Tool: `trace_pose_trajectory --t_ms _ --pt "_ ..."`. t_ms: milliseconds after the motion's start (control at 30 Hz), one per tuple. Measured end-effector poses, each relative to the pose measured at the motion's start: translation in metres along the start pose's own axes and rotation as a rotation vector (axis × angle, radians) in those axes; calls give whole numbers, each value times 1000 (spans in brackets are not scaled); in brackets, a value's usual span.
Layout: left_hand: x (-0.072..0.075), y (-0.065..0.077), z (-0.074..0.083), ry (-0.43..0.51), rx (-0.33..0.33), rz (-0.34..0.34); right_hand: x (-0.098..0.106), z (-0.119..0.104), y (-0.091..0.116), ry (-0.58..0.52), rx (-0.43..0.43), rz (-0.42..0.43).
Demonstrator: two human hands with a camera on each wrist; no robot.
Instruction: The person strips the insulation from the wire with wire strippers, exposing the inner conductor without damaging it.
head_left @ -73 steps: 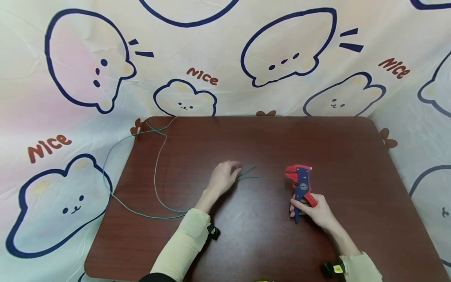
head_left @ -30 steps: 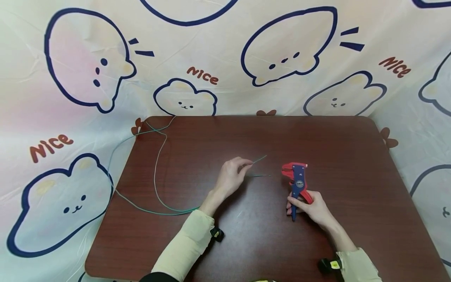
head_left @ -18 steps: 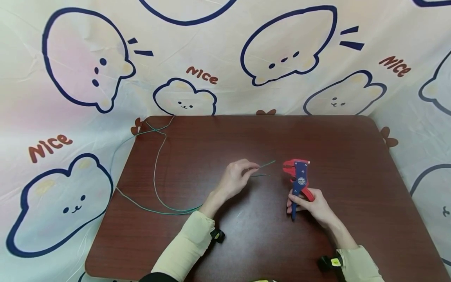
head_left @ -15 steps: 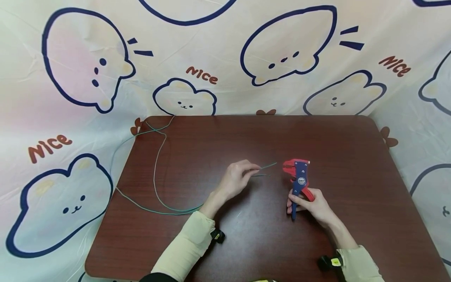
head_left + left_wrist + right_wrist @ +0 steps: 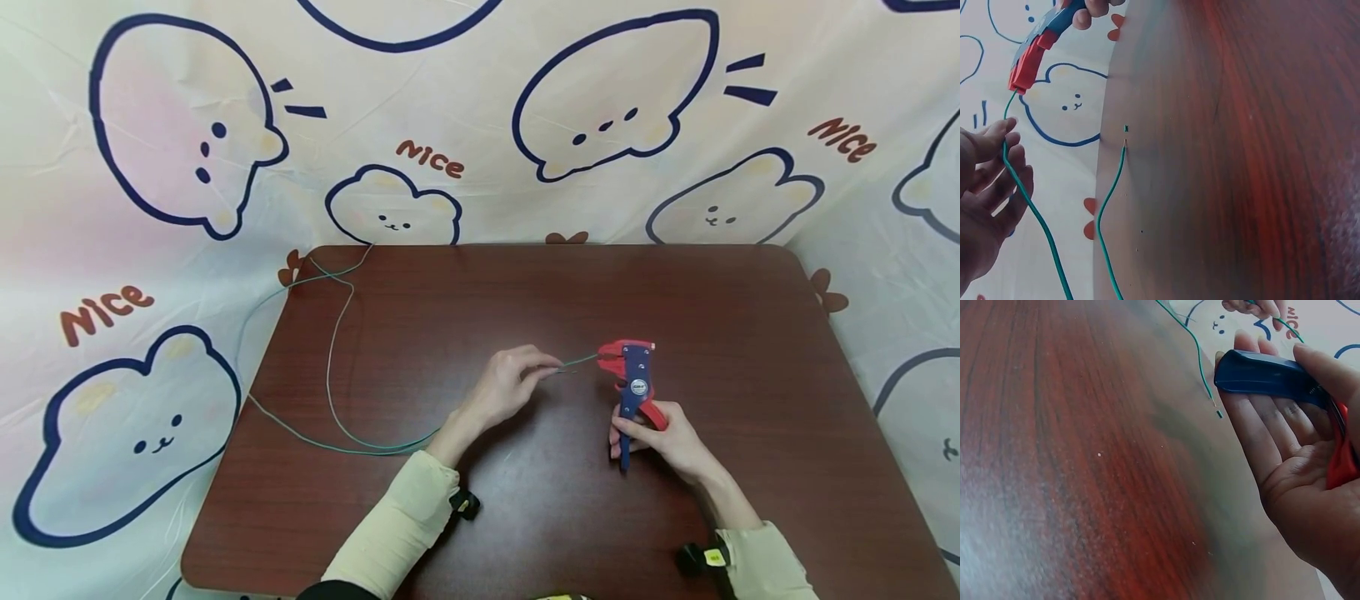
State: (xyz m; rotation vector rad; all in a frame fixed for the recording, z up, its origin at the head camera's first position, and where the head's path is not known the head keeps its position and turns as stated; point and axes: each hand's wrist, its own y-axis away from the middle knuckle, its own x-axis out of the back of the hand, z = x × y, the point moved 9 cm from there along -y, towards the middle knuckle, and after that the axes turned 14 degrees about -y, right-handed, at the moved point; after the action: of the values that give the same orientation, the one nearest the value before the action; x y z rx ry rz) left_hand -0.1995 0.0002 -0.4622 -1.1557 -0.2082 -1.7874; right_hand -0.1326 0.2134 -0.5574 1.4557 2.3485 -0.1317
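Observation:
My left hand point(image 5: 504, 383) pinches a green wire point(image 5: 1044, 228) between thumb and fingertips, close to its end. That end reaches into the red nose of a blue and red wire stripper point(image 5: 636, 375). The nose hides the wire's tip. My right hand point(image 5: 670, 437) holds the stripper upright by its handles; a blue handle point(image 5: 1266, 375) lies across the fingers in the right wrist view. Below the left hand, a second green wire end point(image 5: 1102, 212) with a bare copper tip point(image 5: 1125, 143) shows over the table. A tiny green piece point(image 5: 1125, 128) sits just past that tip.
Both wires run back under the left forearm into loose loops point(image 5: 330, 375) at the table's left, some hanging past its edge. The brown table point(image 5: 712, 308) meets a printed cloth point(image 5: 480, 100) behind. Small specks dot the tabletop. A yellow-edged thing point(image 5: 562, 597) shows at the bottom.
My left hand has moved right with the pinched wire, bringing its end from apart to the stripper's nose. The stripper has risen slightly from its earlier place and stays in my right hand.

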Motion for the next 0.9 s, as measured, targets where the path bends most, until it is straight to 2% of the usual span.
trace_pose_trajectory --t_ms 367,700,900 --pt "-2 0 1 56 -25 -12 -5 -1 1 -1 -17 -30" --pt "-1 1 1 35 -29 0 -12 -2 2 -27 -5 -67" --pt "-4 1 0 59 -28 -11 -14 -3 2 -40 3 -89"
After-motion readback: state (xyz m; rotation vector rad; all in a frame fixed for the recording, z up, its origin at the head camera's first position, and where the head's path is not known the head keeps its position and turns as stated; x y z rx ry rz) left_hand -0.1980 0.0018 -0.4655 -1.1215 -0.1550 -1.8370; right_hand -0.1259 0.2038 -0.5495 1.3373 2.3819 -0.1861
